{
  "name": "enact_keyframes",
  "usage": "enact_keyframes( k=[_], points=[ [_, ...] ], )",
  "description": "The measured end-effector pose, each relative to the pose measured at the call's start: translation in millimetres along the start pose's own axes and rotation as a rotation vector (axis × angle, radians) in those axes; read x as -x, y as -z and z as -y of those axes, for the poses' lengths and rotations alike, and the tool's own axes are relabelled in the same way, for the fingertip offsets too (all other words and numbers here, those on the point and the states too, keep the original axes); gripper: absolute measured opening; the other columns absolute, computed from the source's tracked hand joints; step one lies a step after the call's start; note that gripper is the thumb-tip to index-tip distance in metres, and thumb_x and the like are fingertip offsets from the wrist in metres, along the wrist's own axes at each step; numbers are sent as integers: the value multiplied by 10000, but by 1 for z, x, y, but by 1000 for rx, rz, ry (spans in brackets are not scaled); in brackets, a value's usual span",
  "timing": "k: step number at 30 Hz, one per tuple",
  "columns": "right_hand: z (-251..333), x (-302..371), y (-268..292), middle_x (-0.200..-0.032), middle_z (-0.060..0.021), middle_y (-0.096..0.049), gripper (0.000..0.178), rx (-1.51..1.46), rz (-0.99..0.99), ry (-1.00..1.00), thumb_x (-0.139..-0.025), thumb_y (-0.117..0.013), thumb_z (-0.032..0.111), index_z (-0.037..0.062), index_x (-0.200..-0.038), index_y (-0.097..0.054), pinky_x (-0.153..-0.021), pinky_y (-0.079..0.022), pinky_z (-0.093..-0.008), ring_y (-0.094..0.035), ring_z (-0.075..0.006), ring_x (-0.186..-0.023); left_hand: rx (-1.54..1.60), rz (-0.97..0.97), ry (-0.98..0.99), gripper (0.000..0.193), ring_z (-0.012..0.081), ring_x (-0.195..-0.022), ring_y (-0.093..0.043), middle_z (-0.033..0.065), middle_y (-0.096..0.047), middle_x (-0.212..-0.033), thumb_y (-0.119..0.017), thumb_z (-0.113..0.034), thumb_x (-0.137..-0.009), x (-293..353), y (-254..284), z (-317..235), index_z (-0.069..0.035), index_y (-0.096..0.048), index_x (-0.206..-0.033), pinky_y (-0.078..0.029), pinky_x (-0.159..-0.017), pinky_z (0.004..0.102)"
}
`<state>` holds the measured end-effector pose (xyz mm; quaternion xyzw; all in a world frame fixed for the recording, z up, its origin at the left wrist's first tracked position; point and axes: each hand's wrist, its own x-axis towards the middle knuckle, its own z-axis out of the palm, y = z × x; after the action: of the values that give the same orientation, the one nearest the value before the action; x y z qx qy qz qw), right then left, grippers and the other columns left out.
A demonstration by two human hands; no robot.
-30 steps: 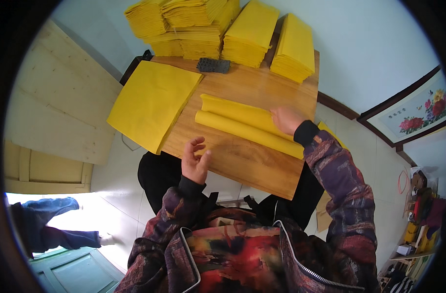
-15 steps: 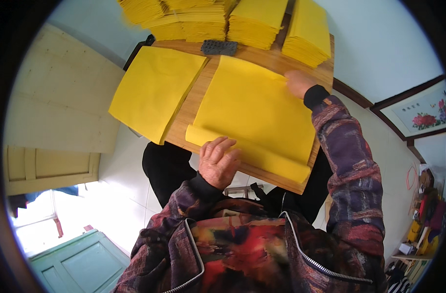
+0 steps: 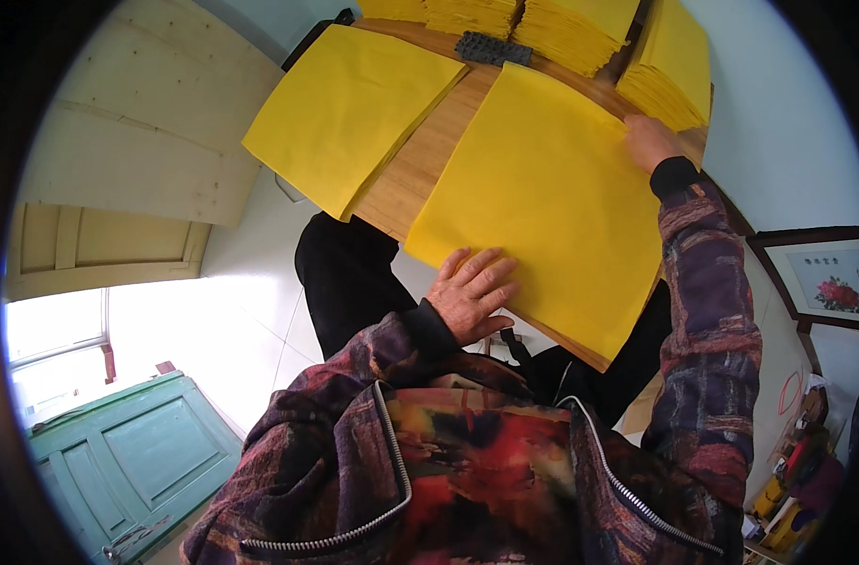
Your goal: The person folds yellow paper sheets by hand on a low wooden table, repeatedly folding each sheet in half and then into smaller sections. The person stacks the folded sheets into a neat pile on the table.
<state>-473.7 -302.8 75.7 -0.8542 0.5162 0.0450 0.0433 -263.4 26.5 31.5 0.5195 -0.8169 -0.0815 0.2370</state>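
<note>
A large yellow paper sheet (image 3: 552,188) lies flat on a small wooden table (image 3: 415,179) over my lap; whether more sheets lie under it I cannot tell. My left hand (image 3: 472,292) rests at the sheet's near edge, fingers spread, their tips on the paper. At the far right corner, my right hand (image 3: 650,143) has its fingers bent closed on the sheet's edge; the fingertips are partly hidden. To the left lies a thin stack of yellow paper (image 3: 354,108), apart from the sheet with a strip of bare wood between.
Tall yellow paper stacks (image 3: 580,33) line the table's far side, another stack (image 3: 669,71) at far right. A dark grey bumpy block (image 3: 492,49) sits before them. A framed flower picture (image 3: 820,278) is at right, a green door panel (image 3: 152,461) at lower left.
The sheet's near edge, curled up half a second ago, now lies flat. My left hand's fingers have spread out. My right hand stays at the far right corner. The view has shifted.
</note>
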Motion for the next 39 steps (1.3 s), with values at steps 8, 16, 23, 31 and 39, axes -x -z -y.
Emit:
enact_keyframes(
  k=[8,16,23,31,39],
  points=[
    [-13,-17,-14,-987,-235,-650,244,10,-36,146,-862,-477,159,20,-951,-657,-785,-494,-477,-621,-400,-928,-24,48,-14,508,299,-1308,-415,81,-481,-1386,-731,-344,-737,1,-5,14,-163,-585,-1189,-315,-1049,518],
    [-11,-8,-21,-1029,-147,-664,189,156,-187,114,-875,-562,181,77,-1022,-617,-780,-505,-476,-624,-363,-978,-74,-16,-62,554,314,-1248,-472,89,-531,-1327,-774,-230,-662,-4,-3,8,-146,-576,-1172,-335,-1029,482],
    [2,41,-4,-1049,-205,-632,214,-119,-563,104,-887,-526,143,2,-1015,-623,-841,-473,-455,-592,-378,-980,-79,-49,-64,544,316,-1234,-482,88,-538,-1311,-768,-207,-655,-5,-7,9,-145,-573,-1159,-343,-1016,485],
    [53,207,-28,-1050,-118,-597,207,-514,-506,178,-780,-657,61,44,-975,-591,-858,-463,-411,-546,-338,-997,-67,-82,-64,540,316,-1235,-479,95,-540,-1301,-759,-150,-644,-3,-11,10,-138,-572,-1151,-346,-1015,486],
    [86,240,-44,-1249,-137,-523,248,-420,-413,65,-779,-643,33,25,-1021,-590,-986,-407,-415,-479,-345,-1182,-37,72,-6,582,275,-1327,-387,58,-446,-1413,-740,-253,-710,0,2,7,-171,-525,-1245,-282,-1083,484]
  ],
)
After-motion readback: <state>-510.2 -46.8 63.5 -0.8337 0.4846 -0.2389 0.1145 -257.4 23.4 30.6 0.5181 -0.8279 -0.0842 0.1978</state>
